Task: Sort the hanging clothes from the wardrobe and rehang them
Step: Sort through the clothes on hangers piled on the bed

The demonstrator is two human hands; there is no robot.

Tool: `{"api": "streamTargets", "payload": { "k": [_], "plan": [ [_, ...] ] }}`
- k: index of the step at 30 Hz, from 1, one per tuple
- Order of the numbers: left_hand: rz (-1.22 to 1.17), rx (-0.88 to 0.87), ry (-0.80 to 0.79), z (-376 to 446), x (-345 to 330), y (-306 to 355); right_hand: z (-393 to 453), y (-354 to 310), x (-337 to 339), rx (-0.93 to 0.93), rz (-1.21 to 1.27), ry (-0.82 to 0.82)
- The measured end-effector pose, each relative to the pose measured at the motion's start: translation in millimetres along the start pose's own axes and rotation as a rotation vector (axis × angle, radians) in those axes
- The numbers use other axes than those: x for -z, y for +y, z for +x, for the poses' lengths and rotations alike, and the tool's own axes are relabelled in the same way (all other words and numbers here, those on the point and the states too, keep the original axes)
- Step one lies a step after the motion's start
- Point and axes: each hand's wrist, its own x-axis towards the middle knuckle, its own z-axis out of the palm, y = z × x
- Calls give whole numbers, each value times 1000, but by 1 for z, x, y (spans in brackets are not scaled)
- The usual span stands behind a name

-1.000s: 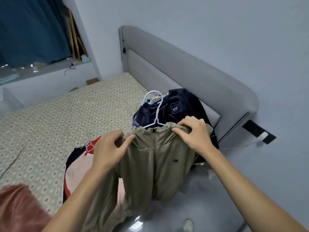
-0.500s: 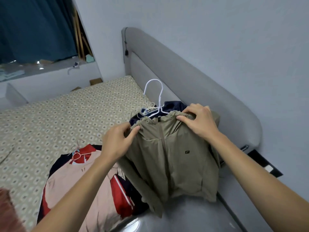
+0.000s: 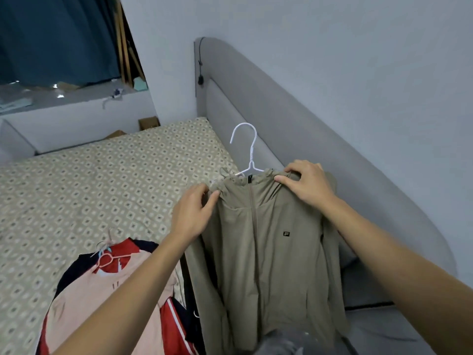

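Note:
An olive zip-up jacket (image 3: 271,252) hangs in front of me on a white wire hanger (image 3: 245,149) whose hook sticks up above the collar. My left hand (image 3: 194,213) pinches the jacket's left shoulder near the collar. My right hand (image 3: 307,183) grips the right shoulder at the gathered collar. The jacket hangs over the bed's near corner, beside the grey headboard (image 3: 332,139). A pile of pink, red and dark clothes (image 3: 107,298) on a pink hanger (image 3: 105,257) lies on the bed at lower left.
The bed (image 3: 102,185) has a patterned beige cover and stretches left and back. A grey-blue wall stands behind the headboard. A window ledge (image 3: 76,98) with a dark blue curtain (image 3: 56,37) is at far left. Grey floor shows at lower right.
Both hands have lifted the olive jacket higher, away from the dark navy garment it lay over, which is now out of sight. The hanger's hook now stands clear above the collar.

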Motion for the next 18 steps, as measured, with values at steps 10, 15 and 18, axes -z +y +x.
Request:
{"api": "streamTargets", "payload": {
  "k": [10, 15, 18],
  "plan": [
    [73, 180, -154, 88, -99, -66, 124, 91, -120, -67, -15, -268],
    [224, 332, -306, 121, -164, -111, 158, 141, -193, -102, -34, -392],
    [285, 515, -370, 142, -195, -123, 168, 162, -228, -73, -58, -420]
  ]
}}
